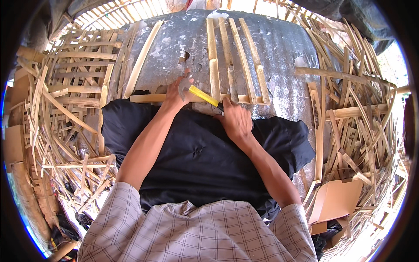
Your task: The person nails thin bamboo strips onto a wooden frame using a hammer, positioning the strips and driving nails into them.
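Note:
My right hand (236,117) is wrapped around the dark grip of a claw hammer (203,94) with a yellow handle. The hammer's metal head is in front of my left hand (177,91), hiding part of its fingers. That hand is closed by a crosswise bamboo strip (148,98), its fingers partly bunched; what they hold is hidden. Several long bamboo slats (242,59) run away from me, their near ends at the crosswise strip. One more slat (144,58) lies apart on the left. Black cloth (196,148) covers my lap.
Beneath the slats lies a worn, silvery sheet (170,46). Piles of split bamboo (358,113) crowd the right side. A bamboo lattice (85,72) and more loose strips are on the left. An open cardboard box (336,198) stands at the lower right.

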`<control>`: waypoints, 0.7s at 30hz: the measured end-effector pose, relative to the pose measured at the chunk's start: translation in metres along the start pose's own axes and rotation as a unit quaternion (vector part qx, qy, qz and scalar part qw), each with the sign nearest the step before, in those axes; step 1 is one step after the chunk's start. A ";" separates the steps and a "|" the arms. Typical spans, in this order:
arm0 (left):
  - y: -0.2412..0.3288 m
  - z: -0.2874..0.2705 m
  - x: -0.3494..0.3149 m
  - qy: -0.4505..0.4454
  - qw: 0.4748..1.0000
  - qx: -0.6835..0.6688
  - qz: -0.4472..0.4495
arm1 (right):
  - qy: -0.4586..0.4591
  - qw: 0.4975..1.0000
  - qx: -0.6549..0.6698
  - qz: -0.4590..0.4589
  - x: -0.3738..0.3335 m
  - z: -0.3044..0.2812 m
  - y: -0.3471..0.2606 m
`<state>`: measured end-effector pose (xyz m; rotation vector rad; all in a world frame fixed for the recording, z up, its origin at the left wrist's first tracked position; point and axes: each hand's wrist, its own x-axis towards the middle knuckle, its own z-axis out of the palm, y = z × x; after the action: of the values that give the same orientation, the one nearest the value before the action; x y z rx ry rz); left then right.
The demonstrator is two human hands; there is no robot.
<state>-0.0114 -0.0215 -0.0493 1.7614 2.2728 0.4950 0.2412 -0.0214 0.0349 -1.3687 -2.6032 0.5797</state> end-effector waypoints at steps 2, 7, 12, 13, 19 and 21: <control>0.004 -0.006 0.001 -0.015 0.999 -0.030 -0.016 | 0.007 1.000 0.002 0.011 0.001 -0.001 -0.001; 0.020 -0.018 0.006 -0.037 0.997 -0.043 -0.051 | 0.022 0.999 -0.001 0.027 0.003 0.005 0.006; -0.001 -0.010 0.010 -0.038 0.999 0.001 -0.011 | 0.035 0.999 -0.013 0.019 0.004 0.001 0.005; -0.003 -0.008 0.009 -0.021 1.000 0.004 0.006 | 0.035 0.999 -0.013 0.021 0.005 0.002 0.006; 0.013 -0.023 0.008 -0.012 1.000 -0.004 0.025 | 0.058 0.998 -0.029 0.020 0.005 0.001 0.013; 0.018 -0.031 0.007 -0.026 0.997 0.009 0.069 | 0.056 0.998 -0.033 0.019 0.005 0.000 0.013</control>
<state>-0.0088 -0.0146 -0.0134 1.9267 2.1378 0.4495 0.2481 -0.0102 0.0292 -1.4281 -2.5342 0.4135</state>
